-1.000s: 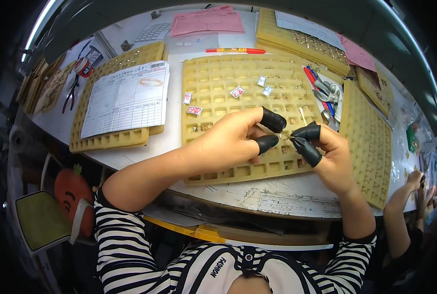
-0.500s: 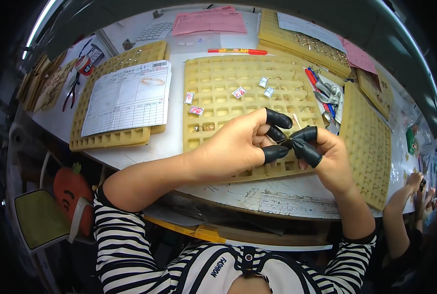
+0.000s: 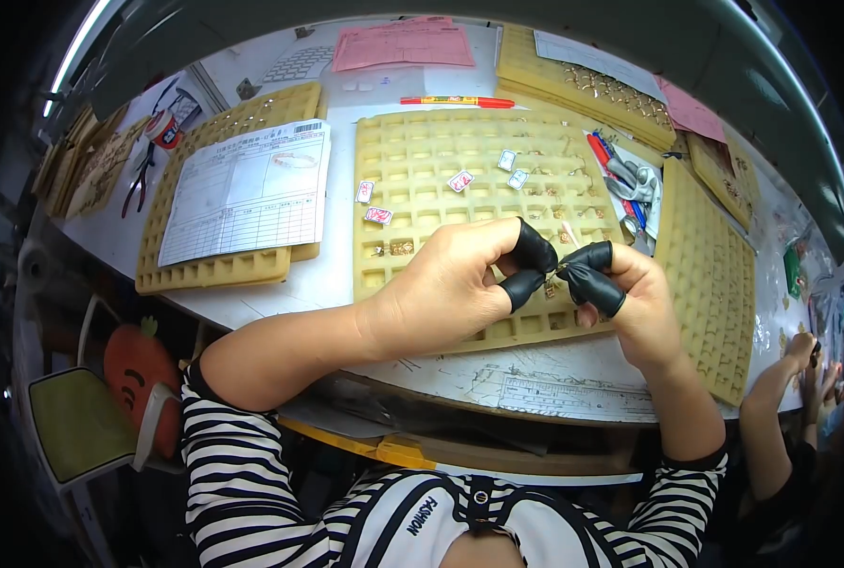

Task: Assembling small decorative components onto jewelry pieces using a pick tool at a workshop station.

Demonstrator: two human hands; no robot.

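Observation:
My left hand (image 3: 460,284) and my right hand (image 3: 630,298) meet above the near edge of a yellow grid tray (image 3: 441,180). Black finger cots cover the thumb and fingertips of both hands. Between the pinched fingertips sits a tiny metal piece (image 3: 559,272), too small to identify. Both hands pinch it from opposite sides. The tray's compartments hold several small tagged items (image 3: 460,180) and gold-coloured bits (image 3: 395,248).
A printed sheet (image 3: 247,189) lies on another yellow tray (image 3: 204,270) to the left. More yellow trays (image 3: 715,275) stand at the right and back. A red pen (image 3: 455,100), pink papers (image 3: 403,43), pliers (image 3: 138,185) and tools (image 3: 630,180) lie around. Another person's arm (image 3: 772,417) shows at right.
My fingertips have shifted slightly around the tiny piece, and both hands have stayed over the tray's near edge.

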